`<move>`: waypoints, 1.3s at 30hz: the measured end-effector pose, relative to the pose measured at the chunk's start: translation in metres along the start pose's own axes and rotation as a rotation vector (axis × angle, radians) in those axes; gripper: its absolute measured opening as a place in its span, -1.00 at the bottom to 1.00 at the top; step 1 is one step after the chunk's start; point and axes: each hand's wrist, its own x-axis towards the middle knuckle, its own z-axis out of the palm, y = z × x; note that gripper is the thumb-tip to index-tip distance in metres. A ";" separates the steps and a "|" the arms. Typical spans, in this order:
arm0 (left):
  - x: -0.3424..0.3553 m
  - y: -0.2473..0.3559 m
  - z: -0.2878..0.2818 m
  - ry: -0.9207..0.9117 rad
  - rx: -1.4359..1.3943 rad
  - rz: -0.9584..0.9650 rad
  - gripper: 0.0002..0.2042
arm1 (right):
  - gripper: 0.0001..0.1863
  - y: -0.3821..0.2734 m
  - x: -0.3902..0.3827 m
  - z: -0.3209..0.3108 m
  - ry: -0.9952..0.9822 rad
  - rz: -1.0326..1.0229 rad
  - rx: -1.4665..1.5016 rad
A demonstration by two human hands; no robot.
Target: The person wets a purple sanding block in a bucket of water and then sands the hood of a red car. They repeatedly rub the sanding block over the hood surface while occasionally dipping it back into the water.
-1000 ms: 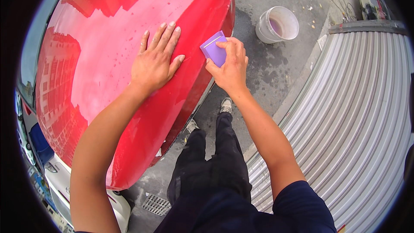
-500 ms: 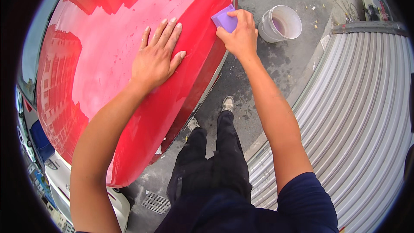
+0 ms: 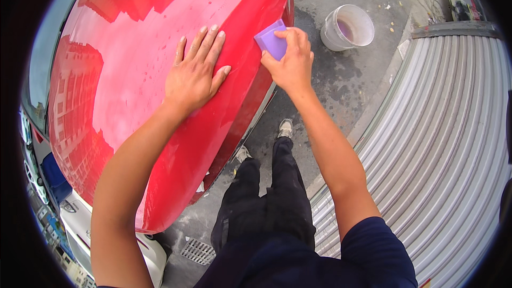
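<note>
Upper centre, the right hand point(image 3: 292, 64) pinches the purple block point(image 3: 271, 41) at the red hood's point(image 3: 133, 85) edge; left of centre, the left hand point(image 3: 190, 81) lies spread. How much is done or left? Can't tell.

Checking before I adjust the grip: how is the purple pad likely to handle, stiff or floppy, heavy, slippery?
The purple pad is probably fairly stiff, since its edges look straight in the right hand. It seems light, pinched between thumb and fingers alone. It may slide easily: the red panel looks glossy and spotted with droplets.
</note>
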 end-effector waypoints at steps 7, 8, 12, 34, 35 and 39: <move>0.001 0.001 -0.002 -0.068 0.022 -0.027 -0.29 | -0.42 0.004 0.015 -0.003 -0.047 0.021 -0.002; -0.015 -0.004 -0.003 0.001 0.004 0.001 -0.28 | -0.42 0.008 0.026 -0.001 0.011 0.064 0.004; -0.011 -0.003 -0.002 -0.003 0.017 0.000 -0.27 | -0.43 -0.010 -0.014 -0.007 -0.077 0.062 -0.028; -0.002 -0.001 -0.002 -0.039 0.018 -0.010 -0.29 | -0.43 -0.007 0.011 -0.007 -0.012 0.014 -0.043; -0.009 -0.003 -0.002 0.025 0.003 0.016 -0.29 | -0.42 -0.002 0.023 -0.005 -0.006 0.017 -0.036; -0.012 -0.004 -0.001 0.027 0.004 0.020 -0.29 | -0.40 -0.017 -0.009 -0.007 -0.071 0.079 -0.042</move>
